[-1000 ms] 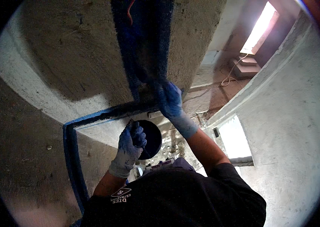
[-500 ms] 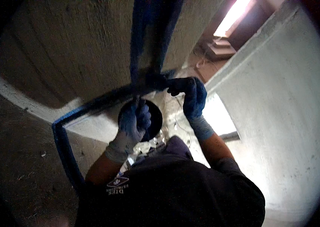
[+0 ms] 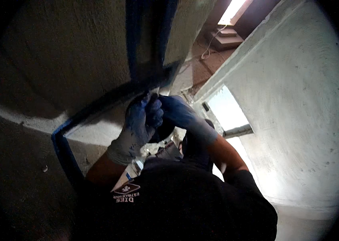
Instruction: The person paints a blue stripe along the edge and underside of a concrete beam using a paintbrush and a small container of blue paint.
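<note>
My left hand (image 3: 137, 122), in a stained blue and grey glove, is closed in a fist at the rim of a round black bucket (image 3: 163, 133). Against it, over the bucket's far right side, is my right hand (image 3: 179, 114), gloved alike. Its fingers are curled down and mostly hidden behind the left fist, so what they hold does not show. Just past the hands, a dark blue painted band (image 3: 111, 98) crosses the rough wall (image 3: 57, 52). It joins a wide upright blue band (image 3: 131, 36) and, at the left corner, another blue strip (image 3: 67, 154).
A pale plastered wall (image 3: 298, 100) slants along the right, beside a bright white rectangular patch (image 3: 227, 108). Far off are a brown stepped block (image 3: 227, 38), a thin cord (image 3: 205, 54) and a lit opening (image 3: 233, 10). Light-coloured clutter lies below the bucket.
My right hand has come down and left from the painted band to the bucket, meeting my left hand. The left fist stays at the bucket. The view has shifted slightly.
</note>
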Available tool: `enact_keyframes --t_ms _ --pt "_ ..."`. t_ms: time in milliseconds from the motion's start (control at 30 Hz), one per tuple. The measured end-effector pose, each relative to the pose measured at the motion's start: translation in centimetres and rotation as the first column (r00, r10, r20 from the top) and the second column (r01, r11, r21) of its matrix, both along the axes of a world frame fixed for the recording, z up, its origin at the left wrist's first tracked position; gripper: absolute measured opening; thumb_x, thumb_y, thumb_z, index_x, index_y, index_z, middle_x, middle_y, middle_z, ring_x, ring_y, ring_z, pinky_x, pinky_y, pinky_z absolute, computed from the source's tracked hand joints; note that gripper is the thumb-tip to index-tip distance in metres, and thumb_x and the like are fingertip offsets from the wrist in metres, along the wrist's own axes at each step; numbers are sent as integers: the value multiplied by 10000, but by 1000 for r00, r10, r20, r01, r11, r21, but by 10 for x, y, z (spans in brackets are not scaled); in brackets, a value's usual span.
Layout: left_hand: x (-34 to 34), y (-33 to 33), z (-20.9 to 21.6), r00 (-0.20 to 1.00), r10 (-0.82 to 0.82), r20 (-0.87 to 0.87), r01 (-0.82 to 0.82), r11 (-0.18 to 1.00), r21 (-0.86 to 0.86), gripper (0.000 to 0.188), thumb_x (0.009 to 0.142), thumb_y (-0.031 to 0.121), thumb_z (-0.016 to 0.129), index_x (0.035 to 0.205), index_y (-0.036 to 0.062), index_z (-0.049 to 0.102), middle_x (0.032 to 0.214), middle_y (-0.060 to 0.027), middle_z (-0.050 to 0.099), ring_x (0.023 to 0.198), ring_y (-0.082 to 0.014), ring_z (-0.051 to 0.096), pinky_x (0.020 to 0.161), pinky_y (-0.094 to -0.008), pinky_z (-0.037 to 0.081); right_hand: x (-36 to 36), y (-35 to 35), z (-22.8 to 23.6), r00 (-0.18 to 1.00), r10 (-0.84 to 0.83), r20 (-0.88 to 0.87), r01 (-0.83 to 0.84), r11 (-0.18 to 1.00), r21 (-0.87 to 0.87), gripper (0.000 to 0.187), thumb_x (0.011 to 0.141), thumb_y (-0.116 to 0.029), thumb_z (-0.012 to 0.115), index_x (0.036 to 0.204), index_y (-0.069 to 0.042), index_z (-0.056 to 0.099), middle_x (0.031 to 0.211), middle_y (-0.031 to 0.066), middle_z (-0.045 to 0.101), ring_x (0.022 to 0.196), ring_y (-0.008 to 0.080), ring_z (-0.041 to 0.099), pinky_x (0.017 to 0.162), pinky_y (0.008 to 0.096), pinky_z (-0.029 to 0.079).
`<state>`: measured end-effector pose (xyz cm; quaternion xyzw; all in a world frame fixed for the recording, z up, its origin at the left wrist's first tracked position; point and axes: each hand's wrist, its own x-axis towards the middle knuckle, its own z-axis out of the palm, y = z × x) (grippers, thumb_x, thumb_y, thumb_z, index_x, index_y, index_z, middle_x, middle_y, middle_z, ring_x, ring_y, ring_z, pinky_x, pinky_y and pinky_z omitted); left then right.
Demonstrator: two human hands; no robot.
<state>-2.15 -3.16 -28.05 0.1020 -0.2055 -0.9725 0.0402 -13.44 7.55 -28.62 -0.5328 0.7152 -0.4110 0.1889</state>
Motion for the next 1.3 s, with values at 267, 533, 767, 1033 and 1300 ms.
enact_keyframes --t_ms 267,533,767,1033,1300 --pt "-13 -9 17 994 -30 -108 34 999 42 156 954 273 406 921 140 481 646 55 313 552 -77 306 490 -210 285 -22 33 4 896 -278 347 374 893 -251 251 911 -209 522 968 24 598 832 79 643 754 140 580 689 284 467" --pt "-2 -21 52 979 203 12 -195 954 -229 147 959 228 384 860 141 449 633 51 296 546 -74 310 491 -218 293 -42 -35 85 951 -227 211 304 550 -778 270 954 -177 418 976 16 605 946 91 644 836 157 597 772 280 460" --pt "14 -20 35 965 253 -65 -258 962 -93 160 950 271 409 854 153 456 665 51 337 560 -90 331 506 -235 296 -79 -68 0 782 -452 -429 115 781 -614 190 844 -69 525 1011 3 581 959 191 610 874 311 606 753 369 482" --pt "31 -11 -1 855 443 271 -378 889 -260 254 912 119 475 1159 58 484 797 12 450 684 -93 442 668 -256 448 -77 -73 26 777 -523 -352 100 653 -751 164 871 -102 537 990 -14 607 916 165 629 830 277 617 718 343 483" --pt "49 -27 -77 952 282 -120 -307 870 -386 339 893 95 506 1221 30 451 838 9 487 709 -88 464 681 -238 467 -65 -75 7 819 -492 -296 171 701 -692 197 882 -148 509 986 -6 597 896 161 627 814 292 605 712 368 472"
